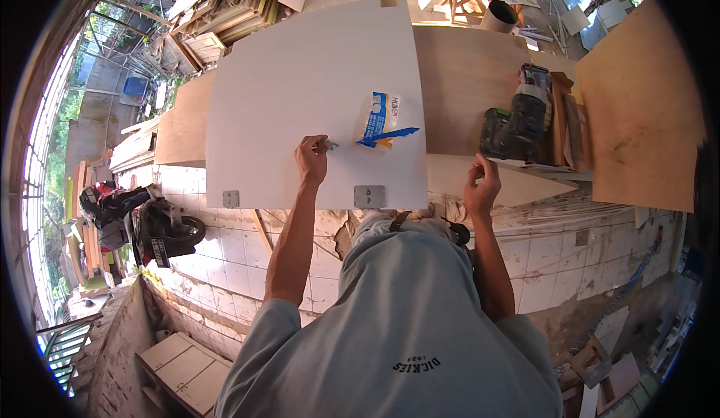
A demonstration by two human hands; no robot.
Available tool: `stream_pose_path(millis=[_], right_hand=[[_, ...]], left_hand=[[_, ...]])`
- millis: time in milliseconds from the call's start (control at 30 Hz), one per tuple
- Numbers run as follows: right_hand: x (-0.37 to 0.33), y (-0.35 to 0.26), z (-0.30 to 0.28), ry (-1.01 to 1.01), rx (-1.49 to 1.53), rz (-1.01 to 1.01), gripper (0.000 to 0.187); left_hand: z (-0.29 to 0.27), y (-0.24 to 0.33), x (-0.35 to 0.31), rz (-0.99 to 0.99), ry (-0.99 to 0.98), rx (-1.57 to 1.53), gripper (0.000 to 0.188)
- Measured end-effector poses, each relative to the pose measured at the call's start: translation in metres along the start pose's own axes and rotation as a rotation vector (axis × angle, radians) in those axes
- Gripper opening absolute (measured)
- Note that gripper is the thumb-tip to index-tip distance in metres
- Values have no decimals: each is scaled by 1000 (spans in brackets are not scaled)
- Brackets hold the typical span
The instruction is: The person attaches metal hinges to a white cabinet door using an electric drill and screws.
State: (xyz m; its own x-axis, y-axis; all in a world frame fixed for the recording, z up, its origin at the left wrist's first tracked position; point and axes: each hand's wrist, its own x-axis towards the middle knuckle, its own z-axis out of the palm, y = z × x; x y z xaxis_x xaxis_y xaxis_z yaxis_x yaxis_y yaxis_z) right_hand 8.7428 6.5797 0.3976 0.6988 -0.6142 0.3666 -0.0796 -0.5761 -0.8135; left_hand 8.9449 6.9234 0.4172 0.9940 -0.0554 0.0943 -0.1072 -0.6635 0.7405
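Observation:
A large white panel lies flat in front of me. Over it, my left hand is closed, with small grey metal pieces at its fingertips, too small to name surely. To its right sits a torn blue, white and yellow plastic packet, a blue strip across it. One metal plate with holes lies at the panel's near edge, and a second metal plate at its near left corner. My right hand is closed beside the panel, just below a dark cordless drill; whatever its fingers hold is hidden.
The drill rests on a brown board, against wooden strips. At the right leans a large plywood sheet. Stacked boards stand at the far left, and a motorcycle is on the left. A tube stands at the back.

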Motion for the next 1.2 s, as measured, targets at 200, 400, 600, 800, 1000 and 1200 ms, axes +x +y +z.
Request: stream_pose_path(millis=[200,400,600,800,1000,1200], right_hand=[[7,1,-3,66,5,42,30],[14,-4,-7,138,3,44,27],[20,6,-11,278,-61,53,25],[28,0,-11,369,-7,139,27],[38,-9,-14,395,22,121,38],[51,-6,-18,316,-52,54,53]], left_hand=[[0,-16,6,-86,70,-30,16],[-6,-34,6,-84,104,-103,16],[-15,-27,4,-170,128,-253,24],[-24,-36,2,-67,150,-227,26],[-24,-35,0,-145,166,-291,27],[-28,-20,1,-159,142,-293,30]])
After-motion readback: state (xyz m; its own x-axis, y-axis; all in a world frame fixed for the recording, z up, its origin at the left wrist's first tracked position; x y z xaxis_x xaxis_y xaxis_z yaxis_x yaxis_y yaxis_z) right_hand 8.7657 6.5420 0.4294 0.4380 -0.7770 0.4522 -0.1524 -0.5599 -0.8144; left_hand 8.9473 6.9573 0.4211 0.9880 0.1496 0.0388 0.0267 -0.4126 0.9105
